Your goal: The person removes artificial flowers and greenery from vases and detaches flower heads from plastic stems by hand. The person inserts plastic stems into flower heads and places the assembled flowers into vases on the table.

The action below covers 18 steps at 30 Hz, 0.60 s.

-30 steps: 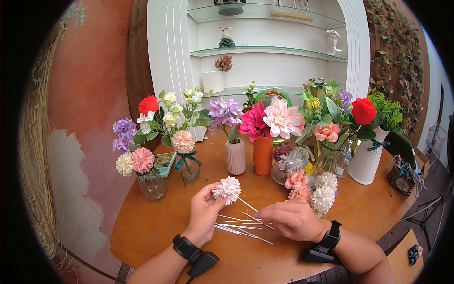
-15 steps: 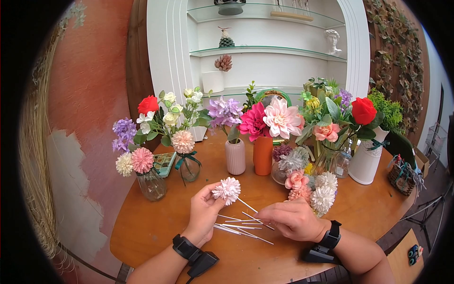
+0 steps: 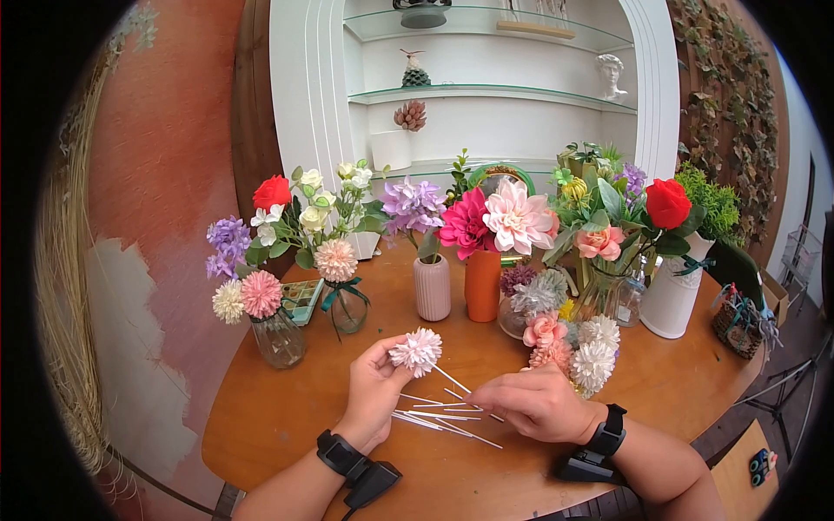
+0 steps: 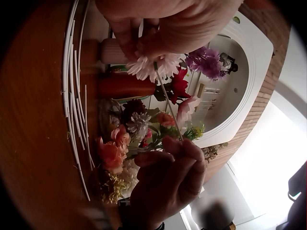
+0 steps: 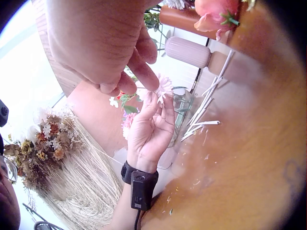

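Between the thumb and fingers of my left hand (image 3: 372,392) is a pale pink pompom flower head (image 3: 416,351). A thin white stick (image 3: 451,377) runs from the underside of the flower down to my right hand (image 3: 540,403), whose thumb and fingertips pinch its lower end. In the left wrist view, the stick (image 4: 169,103) meets a small green base under the petals. Below the hands, several loose white sticks (image 3: 432,422) lie crossed on the wooden table (image 3: 287,417).
Behind the hands stand a ribbed pink vase (image 3: 433,291), an orange vase (image 3: 483,291) and a white pitcher (image 3: 671,300). Glass vases (image 3: 280,340) with flowers are at the left. Loose white pompom flowers (image 3: 594,365) lie close beyond the right hand. A wicker basket (image 3: 737,332) sits at the right edge.
My right hand has shifted slightly left, and the stick's lower end with it. The left hand and the flower have stayed almost in place.
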### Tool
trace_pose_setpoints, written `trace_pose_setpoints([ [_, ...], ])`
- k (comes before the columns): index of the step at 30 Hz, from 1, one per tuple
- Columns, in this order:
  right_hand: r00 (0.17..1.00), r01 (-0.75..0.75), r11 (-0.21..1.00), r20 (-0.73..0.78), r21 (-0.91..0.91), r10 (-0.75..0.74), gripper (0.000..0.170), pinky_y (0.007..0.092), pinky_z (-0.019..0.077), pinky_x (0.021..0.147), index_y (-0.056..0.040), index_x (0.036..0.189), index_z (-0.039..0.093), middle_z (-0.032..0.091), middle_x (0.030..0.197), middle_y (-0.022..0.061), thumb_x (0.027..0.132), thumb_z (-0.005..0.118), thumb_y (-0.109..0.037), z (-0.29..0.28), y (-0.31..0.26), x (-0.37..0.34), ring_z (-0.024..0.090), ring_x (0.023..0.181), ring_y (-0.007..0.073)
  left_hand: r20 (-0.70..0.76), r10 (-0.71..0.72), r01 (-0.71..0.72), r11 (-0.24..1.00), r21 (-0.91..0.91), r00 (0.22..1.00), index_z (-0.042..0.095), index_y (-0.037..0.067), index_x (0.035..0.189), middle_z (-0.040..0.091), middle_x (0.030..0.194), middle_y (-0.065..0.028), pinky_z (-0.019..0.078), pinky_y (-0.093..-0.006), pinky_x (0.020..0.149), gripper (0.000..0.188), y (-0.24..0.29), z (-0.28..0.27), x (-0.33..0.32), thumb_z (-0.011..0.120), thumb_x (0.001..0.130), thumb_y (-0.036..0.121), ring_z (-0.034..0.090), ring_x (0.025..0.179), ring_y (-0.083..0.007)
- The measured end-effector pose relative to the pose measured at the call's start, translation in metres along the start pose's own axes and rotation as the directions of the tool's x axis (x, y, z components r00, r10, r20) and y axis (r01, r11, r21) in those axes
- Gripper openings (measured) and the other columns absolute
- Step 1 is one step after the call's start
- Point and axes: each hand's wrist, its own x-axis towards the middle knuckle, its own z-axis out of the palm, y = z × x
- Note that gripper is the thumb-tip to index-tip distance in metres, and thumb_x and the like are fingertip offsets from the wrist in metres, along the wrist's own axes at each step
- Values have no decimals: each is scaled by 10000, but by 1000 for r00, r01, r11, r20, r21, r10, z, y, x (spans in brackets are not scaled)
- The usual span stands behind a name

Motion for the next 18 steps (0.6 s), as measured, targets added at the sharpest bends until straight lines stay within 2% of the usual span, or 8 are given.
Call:
trace_pose_setpoints([
  [18, 999, 18, 1000, 41, -16, -17, 244, 310, 549, 563, -91, 1032, 670, 681, 858, 31, 794, 692, -39, -2, -1, 1, 673, 691, 200, 14, -2, 2, 1000, 12, 1000, 516, -68, 1238, 613, 1222, -163, 511, -323, 976, 343, 1, 0, 0, 523, 901, -132, 615, 1133, -211],
])
